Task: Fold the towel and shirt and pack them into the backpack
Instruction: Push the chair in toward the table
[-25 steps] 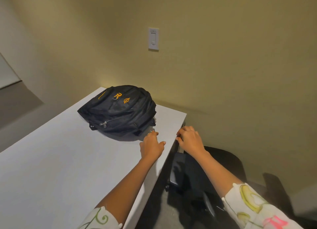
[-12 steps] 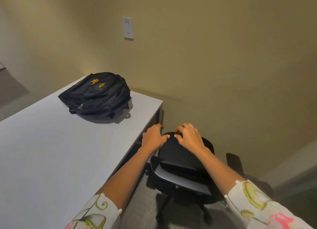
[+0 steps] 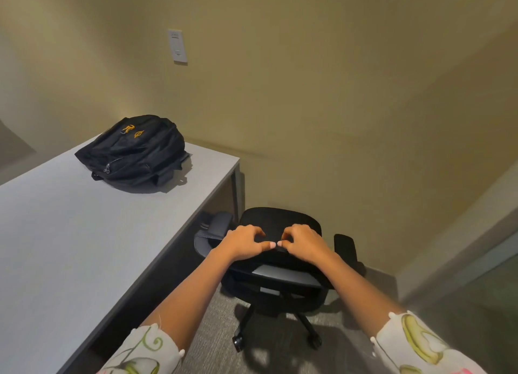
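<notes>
Beside the counter, both hands, left & right, are curling fingers over the chair back's top edge, prob. gripping to shift it, w/ the backpack lying zipped at the counter's far end; towel & shirt aren't showing.

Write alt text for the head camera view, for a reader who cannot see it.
Both hands, left hand and right hand, grip the top of a black office chair's backrest beside a grey table. A closed black backpack lies at the table's far end near a beige wall with a light switch. No towel or shirt is visible.
</notes>
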Motion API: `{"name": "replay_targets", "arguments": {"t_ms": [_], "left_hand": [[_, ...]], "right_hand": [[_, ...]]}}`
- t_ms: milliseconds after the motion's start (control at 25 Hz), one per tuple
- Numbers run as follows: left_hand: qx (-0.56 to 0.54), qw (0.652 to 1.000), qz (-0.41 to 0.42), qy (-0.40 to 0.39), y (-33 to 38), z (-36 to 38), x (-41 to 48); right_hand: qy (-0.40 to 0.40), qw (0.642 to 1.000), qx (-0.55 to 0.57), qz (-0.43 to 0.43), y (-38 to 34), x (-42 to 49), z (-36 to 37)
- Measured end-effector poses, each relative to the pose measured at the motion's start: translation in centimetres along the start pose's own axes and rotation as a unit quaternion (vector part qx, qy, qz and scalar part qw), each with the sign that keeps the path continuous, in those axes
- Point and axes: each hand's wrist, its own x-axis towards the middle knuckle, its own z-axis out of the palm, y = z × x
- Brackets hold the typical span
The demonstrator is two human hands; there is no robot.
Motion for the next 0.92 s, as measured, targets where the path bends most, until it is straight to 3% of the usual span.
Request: {"name": "replay_targets", "arguments": {"t_ms": [200, 480, 920], "left_hand": [[0.120, 0.992, 0.016, -0.037, -0.1, 2.1, -1.3], [0.131, 0.990, 0.031, -0.032, 0.1, 3.4, -3.7], [0.130, 0.988, -0.036, -0.074, 3.4, 6.2, -7.5]], "right_hand": [[-0.052, 0.998, 0.019, 0.017, 0.6, -3.6, 1.1], [0.091, 0.990, -0.108, -0.025, 0.8, -7.7, 4.1], [0.087, 0.986, -0.117, -0.086, 3.3, -11.1, 4.2]]}}
